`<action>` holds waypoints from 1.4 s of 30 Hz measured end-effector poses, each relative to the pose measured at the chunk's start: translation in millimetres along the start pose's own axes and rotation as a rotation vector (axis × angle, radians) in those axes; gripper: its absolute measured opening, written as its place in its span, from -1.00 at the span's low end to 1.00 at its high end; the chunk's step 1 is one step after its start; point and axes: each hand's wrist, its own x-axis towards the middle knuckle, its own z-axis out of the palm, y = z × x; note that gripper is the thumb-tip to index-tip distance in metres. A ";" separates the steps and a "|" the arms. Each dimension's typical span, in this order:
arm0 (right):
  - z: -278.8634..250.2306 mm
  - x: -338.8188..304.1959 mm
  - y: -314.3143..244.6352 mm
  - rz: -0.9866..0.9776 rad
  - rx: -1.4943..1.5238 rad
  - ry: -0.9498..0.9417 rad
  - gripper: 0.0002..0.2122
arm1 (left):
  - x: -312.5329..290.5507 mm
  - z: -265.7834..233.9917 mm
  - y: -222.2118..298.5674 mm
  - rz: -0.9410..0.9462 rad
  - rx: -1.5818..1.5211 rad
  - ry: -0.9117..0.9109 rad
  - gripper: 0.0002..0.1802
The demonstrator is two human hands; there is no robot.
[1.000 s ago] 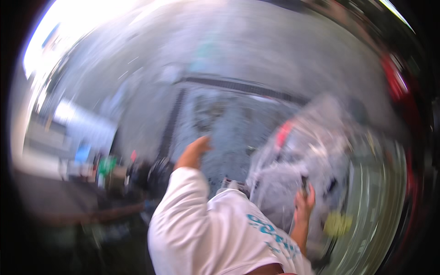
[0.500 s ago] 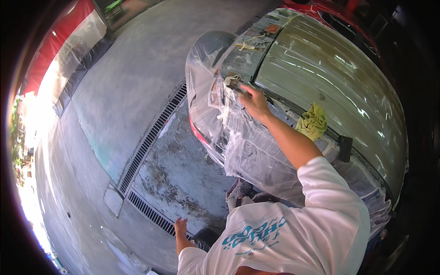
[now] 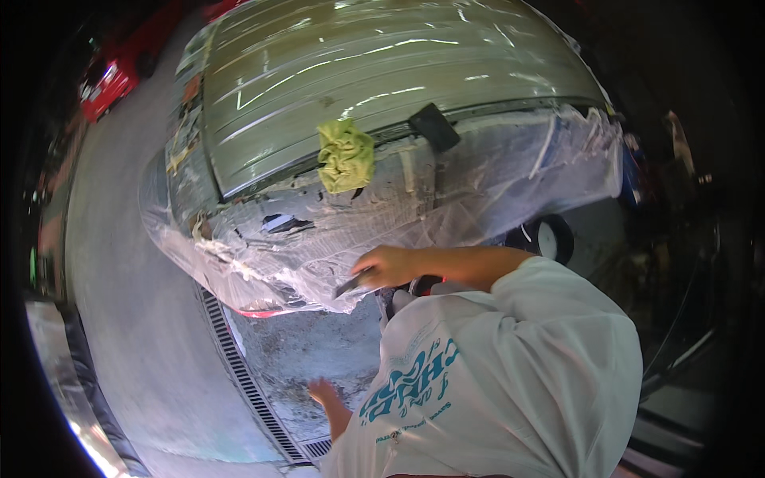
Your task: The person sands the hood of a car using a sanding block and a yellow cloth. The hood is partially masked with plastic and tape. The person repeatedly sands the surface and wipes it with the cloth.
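My right hand (image 3: 388, 267) is closed around a thin, dark flat piece (image 3: 349, 285), in front of the plastic film (image 3: 470, 215) draped down the car's side. The exact kind of that piece does not show. Lower down, over the floor, my left hand (image 3: 323, 392) hangs slightly blurred, its fingers loosely apart and nothing seen in them. Above my right hand, a crumpled yellow-green cloth (image 3: 345, 157) lies at the edge of the car's roof (image 3: 382, 72). To its right a black rectangular pad (image 3: 435, 127) rests on the same edge.
A floor drain grating (image 3: 239, 366) runs past the car on the left. Torn film exposes a dark gap (image 3: 287, 224) on the car's side. A wheel (image 3: 552, 239) stands beyond my right arm. Another red car (image 3: 107, 88) is at the far left.
My view has swung right, so the car now lies across the top. My right hand has left the taped corner by the roof and come down nearer my body with the dark piece.
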 end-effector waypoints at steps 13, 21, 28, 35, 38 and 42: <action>27.5 -470.7 114.7 1.701 -0.150 1.256 -0.62 | -4.4 -181.9 542.3 1.266 -0.813 0.613 -0.70; 92.8 -530.2 101.8 1.804 -0.082 1.413 -0.61 | -135.9 -109.0 744.5 1.666 -0.240 0.382 -0.15; 73.8 -701.7 288.6 1.619 -0.073 1.596 -0.81 | -154.5 -4.8 799.8 1.495 -0.239 0.355 0.15; -48.6 -606.6 316.6 0.836 1.015 2.498 -0.92 | -132.6 14.7 789.6 1.229 0.110 0.738 0.06; -76.8 -585.2 334.8 0.843 1.136 2.439 -0.81 | -112.8 10.1 782.6 1.180 0.279 0.895 0.06; -2.3 -632.1 423.7 0.833 0.983 2.169 -0.81 | -111.6 33.5 786.9 1.183 0.229 0.820 0.06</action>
